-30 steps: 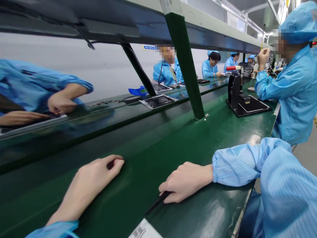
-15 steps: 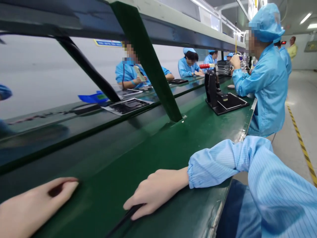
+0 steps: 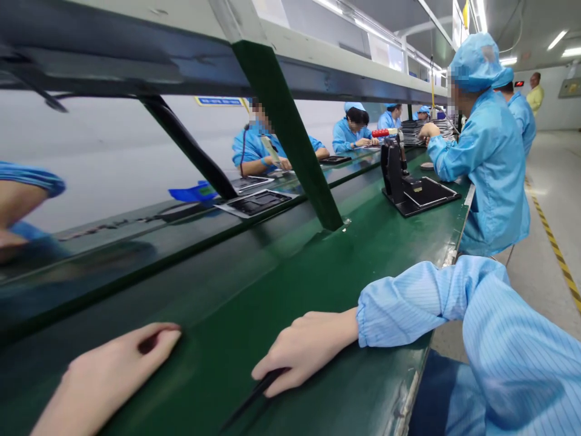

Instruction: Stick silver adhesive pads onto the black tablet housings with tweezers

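My right hand (image 3: pixel 305 351) rests low over the green bench top (image 3: pixel 213 345), its fingers closed around a slim black tweezers-like tool (image 3: pixel 254 396). The tool tapers down and to the left, and its far end fades out at the bottom of the view. To the left, my left hand (image 3: pixel 115 372) is held in a pinch, thumb and forefinger tips together. Whatever may be between those tips is hidden. The two hands are apart, with bare bench surface between them.
A slanted green post (image 3: pixel 293 139) rises from the bench to an overhead shelf (image 3: pixel 181 54). Farther right stands a black press fixture (image 3: pixel 397 175) with a red handle. Across the bench lie a framed black panel (image 3: pixel 258 203) and a blue tray (image 3: pixel 193 192). A co-worker (image 3: pixel 490 151) sits at right.
The whole view has shifted, so bench, post and both hands appear farther right. Both hands keep their grips. At the far left, another person's arm has come into view.
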`<state>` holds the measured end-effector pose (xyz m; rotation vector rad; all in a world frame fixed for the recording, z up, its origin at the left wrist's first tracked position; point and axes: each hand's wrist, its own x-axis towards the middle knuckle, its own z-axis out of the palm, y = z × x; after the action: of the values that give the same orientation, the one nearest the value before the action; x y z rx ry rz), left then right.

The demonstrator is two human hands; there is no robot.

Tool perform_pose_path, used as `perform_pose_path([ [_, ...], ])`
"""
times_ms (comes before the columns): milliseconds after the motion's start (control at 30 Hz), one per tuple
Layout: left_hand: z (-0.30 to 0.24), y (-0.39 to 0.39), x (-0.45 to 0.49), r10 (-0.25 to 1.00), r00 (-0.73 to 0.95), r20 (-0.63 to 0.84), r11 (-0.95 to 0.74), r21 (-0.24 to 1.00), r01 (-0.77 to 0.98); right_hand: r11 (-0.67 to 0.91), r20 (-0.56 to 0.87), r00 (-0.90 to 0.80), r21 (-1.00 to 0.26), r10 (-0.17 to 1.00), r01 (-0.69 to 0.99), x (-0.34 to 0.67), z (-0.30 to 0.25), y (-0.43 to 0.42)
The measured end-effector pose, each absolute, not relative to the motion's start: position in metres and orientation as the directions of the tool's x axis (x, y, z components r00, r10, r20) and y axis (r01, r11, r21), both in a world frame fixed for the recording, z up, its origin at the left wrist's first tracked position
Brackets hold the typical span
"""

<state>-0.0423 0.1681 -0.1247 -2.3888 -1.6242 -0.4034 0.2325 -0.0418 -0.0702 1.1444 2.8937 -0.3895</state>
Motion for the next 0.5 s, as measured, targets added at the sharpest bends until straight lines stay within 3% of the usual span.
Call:
perform_pose_path([
  [300, -0.107, 0.142, -0.026, 0.917, 0.286, 0.280, -0.321, 0.089, 0.943, 0.705, -0.085, -0.730, -0.206, 0.678, 0.679, 0.224, -0.070, -0.032],
  [500, -0.088, 0.132, -0.019, 0.873, 0.240, 0.424, -0.330, 0.151, 0.932, 0.695, -0.018, -0.710, -0.183, 0.704, 0.695, 0.205, -0.068, 0.002],
])
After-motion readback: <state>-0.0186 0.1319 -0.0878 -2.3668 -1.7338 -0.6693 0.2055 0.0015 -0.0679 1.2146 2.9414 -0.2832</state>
